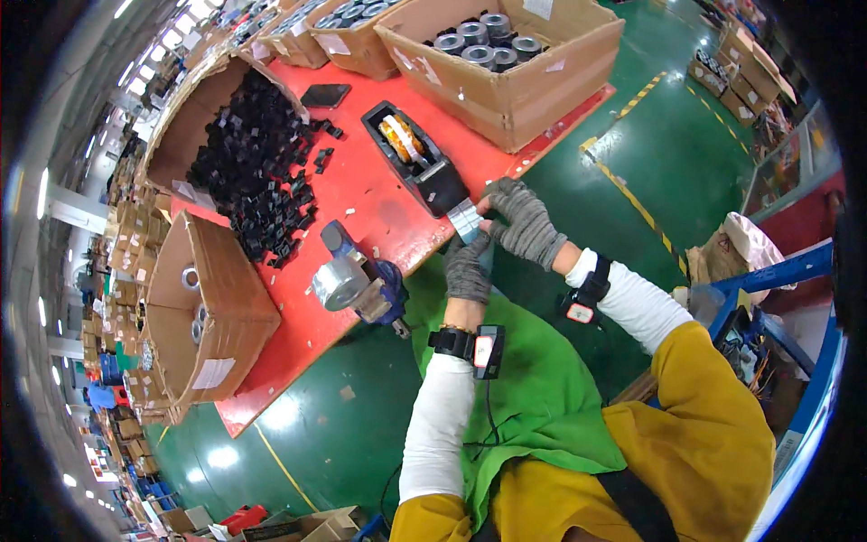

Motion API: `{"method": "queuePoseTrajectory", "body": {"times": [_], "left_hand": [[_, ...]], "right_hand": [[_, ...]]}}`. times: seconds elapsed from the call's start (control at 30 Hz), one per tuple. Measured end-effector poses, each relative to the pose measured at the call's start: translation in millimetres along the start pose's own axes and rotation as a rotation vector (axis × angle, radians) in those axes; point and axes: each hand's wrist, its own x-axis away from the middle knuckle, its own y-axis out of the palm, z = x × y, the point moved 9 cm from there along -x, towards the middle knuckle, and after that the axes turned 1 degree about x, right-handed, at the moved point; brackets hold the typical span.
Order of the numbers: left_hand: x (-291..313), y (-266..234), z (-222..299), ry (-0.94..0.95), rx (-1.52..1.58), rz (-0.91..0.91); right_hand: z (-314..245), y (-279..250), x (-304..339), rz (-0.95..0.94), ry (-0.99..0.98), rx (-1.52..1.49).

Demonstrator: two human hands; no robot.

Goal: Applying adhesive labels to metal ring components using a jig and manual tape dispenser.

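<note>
Both my hands wear grey knit gloves with bare fingertips. My left hand (468, 271) closes on a small silvery ridged piece (465, 219) from below, just off the table's edge. From the right, my right hand (524, 221) pinches the same piece, with its fingers bent. Right beside them, at the near end of a black tape dispenser (438, 185), the piece almost meets the dispenser's front. An orange-cored tape roll (400, 137) sits in the dispenser. The piece's exact kind is unclear, as fingers cover part of it.
A blue bench vise (386, 294) with a silvery cylinder (340, 283) stands at the red table's (361, 190) near edge. Small black clips (257, 158) spill from a tipped carton. Another carton (217, 316) and a box of metal rings (506, 99) flank them. A phone (325, 95) lies behind.
</note>
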Motion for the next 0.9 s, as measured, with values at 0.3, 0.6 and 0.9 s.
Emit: {"method": "queuePoseTrajectory", "body": {"times": [0.3, 0.6, 0.9], "left_hand": [[-6.7, 4.7, -14.6, -0.058, 0.172, -0.023], [-4.1, 2.5, -0.6, -0.018, 0.126, -0.090], [131.2, -59.5, 51.3, -0.059, -0.874, -0.514]], "right_hand": [[3.9, 13.9, -16.6, -0.238, -0.002, 0.121], [-6.1, 22.3, -23.5, -0.317, -0.007, 0.218], [-22.7, -26.9, -6.1, -0.195, -0.060, 0.003]]}}
